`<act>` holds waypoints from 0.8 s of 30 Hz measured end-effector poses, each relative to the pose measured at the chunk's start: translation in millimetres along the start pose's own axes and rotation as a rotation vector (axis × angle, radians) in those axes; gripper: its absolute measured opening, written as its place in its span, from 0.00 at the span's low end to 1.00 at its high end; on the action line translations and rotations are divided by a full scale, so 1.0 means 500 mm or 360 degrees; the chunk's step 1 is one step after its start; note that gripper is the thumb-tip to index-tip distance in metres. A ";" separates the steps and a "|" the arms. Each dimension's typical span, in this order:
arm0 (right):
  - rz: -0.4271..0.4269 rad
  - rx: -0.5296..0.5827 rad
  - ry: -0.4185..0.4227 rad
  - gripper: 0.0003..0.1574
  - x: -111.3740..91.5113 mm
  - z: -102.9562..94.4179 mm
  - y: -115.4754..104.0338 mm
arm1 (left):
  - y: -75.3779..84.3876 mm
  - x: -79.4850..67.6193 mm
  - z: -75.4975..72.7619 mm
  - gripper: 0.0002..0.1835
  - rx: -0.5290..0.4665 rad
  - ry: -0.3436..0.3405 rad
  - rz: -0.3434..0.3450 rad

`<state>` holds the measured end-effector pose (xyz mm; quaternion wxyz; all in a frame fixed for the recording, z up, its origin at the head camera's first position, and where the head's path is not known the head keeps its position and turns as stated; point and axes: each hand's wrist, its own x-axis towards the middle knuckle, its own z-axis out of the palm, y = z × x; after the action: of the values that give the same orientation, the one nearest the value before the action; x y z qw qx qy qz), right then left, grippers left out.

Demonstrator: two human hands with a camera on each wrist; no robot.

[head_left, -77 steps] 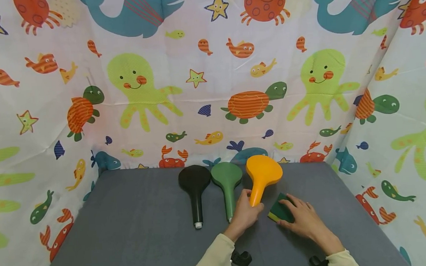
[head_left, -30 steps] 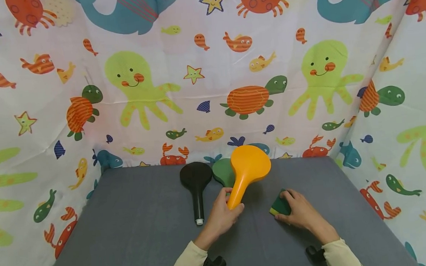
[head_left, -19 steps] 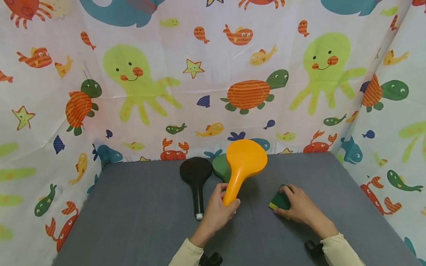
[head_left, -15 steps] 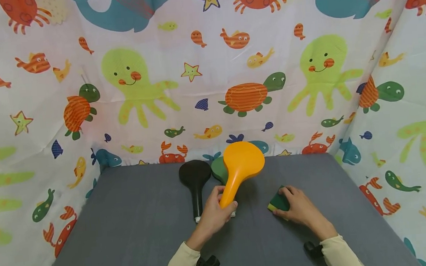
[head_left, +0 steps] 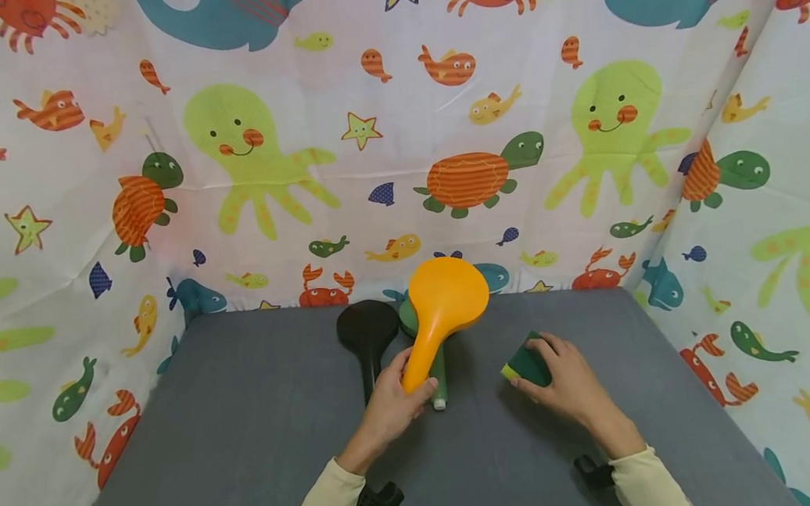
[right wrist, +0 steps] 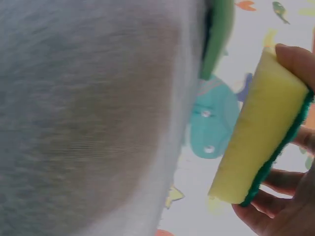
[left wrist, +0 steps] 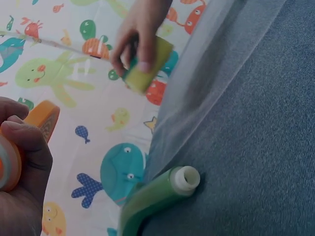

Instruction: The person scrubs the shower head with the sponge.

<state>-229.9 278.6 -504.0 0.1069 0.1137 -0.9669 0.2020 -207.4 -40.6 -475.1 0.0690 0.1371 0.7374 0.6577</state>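
Orange paddle [head_left: 448, 291]: clamped in my left fingers [head_left: 396, 366]; any slackening risked tipping it onto the green paddle [head_left: 438, 370]. Sponge [head_left: 529, 366]: pinched in my right fingers [head_left: 549, 350].

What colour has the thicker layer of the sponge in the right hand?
The sponge's thicker layer is yellow; the right wrist view shows it best.

The left forearm [head_left: 330, 493] slants up rightward from the head view's bottom edge to the left hand [head_left: 390, 404], curled in a grip below centre, while the right forearm [head_left: 641, 468] leans up leftward to the right hand [head_left: 568, 383], pinching at lower right.
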 end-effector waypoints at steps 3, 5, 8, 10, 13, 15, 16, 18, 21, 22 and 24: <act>-0.0012 0.0026 0.0085 0.45 0.003 -0.023 -0.018 | 0.003 -0.003 -0.006 0.33 -0.0003 0.0020 0.0001; -0.0028 0.0036 0.0142 0.45 0.003 -0.038 -0.032 | -0.001 -0.005 -0.011 0.34 -0.0003 0.0039 0.0006; -0.0087 0.0046 0.0249 0.44 0.004 -0.057 -0.056 | -0.002 -0.007 -0.018 0.34 0.0007 0.0067 -0.0002; -0.0141 0.0050 0.0313 0.43 0.005 -0.065 -0.073 | -0.004 -0.008 -0.020 0.34 0.0005 0.0072 -0.0011; -0.0229 0.0061 0.0415 0.42 0.005 -0.076 -0.098 | -0.008 -0.009 -0.023 0.32 0.0000 0.0066 -0.0010; -0.0285 0.0071 0.0483 0.42 0.005 -0.080 -0.113 | -0.008 -0.011 -0.024 0.32 0.0004 0.0060 -0.0008; -0.0315 0.0074 0.0517 0.42 0.005 -0.082 -0.119 | -0.007 -0.012 -0.024 0.31 0.0006 0.0058 -0.0008; -0.0365 0.0075 0.0569 0.43 0.005 -0.084 -0.133 | -0.004 -0.015 -0.026 0.31 0.0012 0.0052 -0.0009; -0.0437 0.0071 0.0618 0.43 0.007 -0.086 -0.150 | 0.003 -0.020 -0.029 0.31 0.0012 0.0032 -0.0004; -0.0461 0.0072 0.0628 0.44 0.007 -0.086 -0.156 | 0.005 -0.022 -0.030 0.31 0.0012 0.0021 -0.0001; -0.0502 0.0078 0.0640 0.44 0.008 -0.086 -0.167 | 0.009 -0.025 -0.031 0.30 0.0022 0.0000 0.0005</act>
<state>-204.8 221.4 -433.8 0.3244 0.2231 -0.8914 0.2247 -199.4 -58.3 -469.4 0.0670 0.1388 0.7418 0.6527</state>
